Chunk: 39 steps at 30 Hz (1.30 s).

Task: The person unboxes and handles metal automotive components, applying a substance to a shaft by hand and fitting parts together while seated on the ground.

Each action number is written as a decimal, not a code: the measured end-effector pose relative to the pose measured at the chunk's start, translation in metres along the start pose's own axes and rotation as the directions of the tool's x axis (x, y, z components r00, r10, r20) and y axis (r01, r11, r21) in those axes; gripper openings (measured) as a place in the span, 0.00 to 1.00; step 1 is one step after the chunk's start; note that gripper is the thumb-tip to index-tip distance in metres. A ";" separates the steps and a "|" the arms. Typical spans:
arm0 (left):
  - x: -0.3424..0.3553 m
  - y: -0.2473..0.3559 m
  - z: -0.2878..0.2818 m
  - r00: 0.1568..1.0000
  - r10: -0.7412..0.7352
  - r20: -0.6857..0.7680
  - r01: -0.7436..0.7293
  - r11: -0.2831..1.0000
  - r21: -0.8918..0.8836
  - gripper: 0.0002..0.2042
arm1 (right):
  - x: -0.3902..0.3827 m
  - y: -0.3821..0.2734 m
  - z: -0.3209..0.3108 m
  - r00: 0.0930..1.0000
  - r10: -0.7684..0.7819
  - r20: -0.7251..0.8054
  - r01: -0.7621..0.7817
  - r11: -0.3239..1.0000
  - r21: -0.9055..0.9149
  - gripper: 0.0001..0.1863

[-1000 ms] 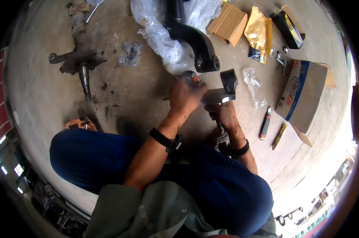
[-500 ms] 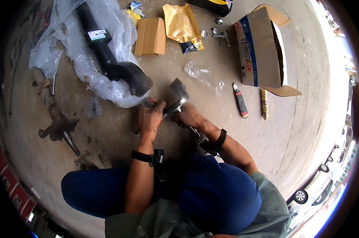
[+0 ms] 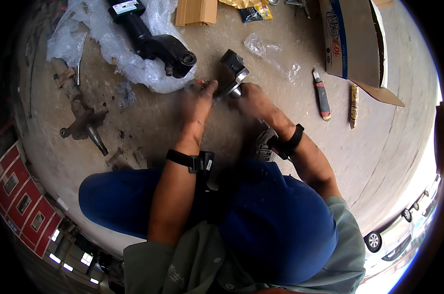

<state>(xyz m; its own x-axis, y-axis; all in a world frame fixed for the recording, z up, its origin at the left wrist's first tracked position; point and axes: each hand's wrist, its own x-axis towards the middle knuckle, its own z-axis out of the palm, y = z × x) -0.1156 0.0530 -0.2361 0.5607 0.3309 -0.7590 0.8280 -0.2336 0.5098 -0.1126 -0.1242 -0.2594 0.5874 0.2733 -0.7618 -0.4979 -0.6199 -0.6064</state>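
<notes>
In front of my knees, a dark metal part with a block-like end and a shiny ring is between my hands. My left hand is closed at its left side, the thumb against its lower end. Something with a small red patch shows by that thumb, mostly hidden. My right hand, smeared by motion, has its fingers curled next to a shiny round piece of the part. What lies inside its fingers is hidden. A thin silvery rod shows below the right wrist, near my shoe.
A black strut-like part rests on bubble wrap at upper left. An old rusty spindle part lies left. A utility knife, a yellow-brown stick and an opened carton are at right; clear plastic lies ahead.
The view has shifted, so floor things sit higher in the picture. My hands still hold close around the dark metal part; the right hand is now more blurred.
</notes>
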 end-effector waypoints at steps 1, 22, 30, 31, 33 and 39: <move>0.003 -0.002 0.000 0.999 -0.036 0.000 0.036 0.999 0.031 0.44 | 0.000 -0.001 -0.001 1.000 0.006 0.009 -0.006 1.000 0.000 0.21; 0.037 -0.106 -0.049 0.946 0.305 0.113 -0.307 0.720 0.623 0.24 | 0.001 0.004 -0.001 1.000 -0.014 0.014 0.013 1.000 0.006 0.23; 0.092 -0.160 -0.058 0.847 0.417 0.331 -0.506 0.437 0.744 0.16 | -0.003 0.001 -0.005 1.000 -0.014 0.027 0.014 1.000 -0.019 0.23; 0.094 -0.159 -0.059 0.872 0.353 0.339 -0.483 0.516 0.707 0.14 | -0.002 0.002 -0.004 1.000 -0.020 0.024 0.021 1.000 -0.021 0.23; 0.091 -0.153 -0.058 0.873 0.347 0.344 -0.489 0.626 0.608 0.13 | 0.000 0.004 -0.002 1.000 -0.025 0.020 0.026 0.999 -0.042 0.23; 0.057 -0.125 -0.049 0.866 0.412 0.284 -0.474 0.493 0.730 0.08 | -0.014 -0.001 -0.014 0.987 -0.158 -0.028 0.150 0.969 -0.196 0.23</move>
<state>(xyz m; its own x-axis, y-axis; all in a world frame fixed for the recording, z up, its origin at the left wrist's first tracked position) -0.1873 0.1458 -0.3231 0.8243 -0.0693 -0.5618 0.1360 -0.9391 0.3155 -0.1112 -0.1372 -0.2452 0.6761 0.3475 -0.6497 -0.2698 -0.7037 -0.6572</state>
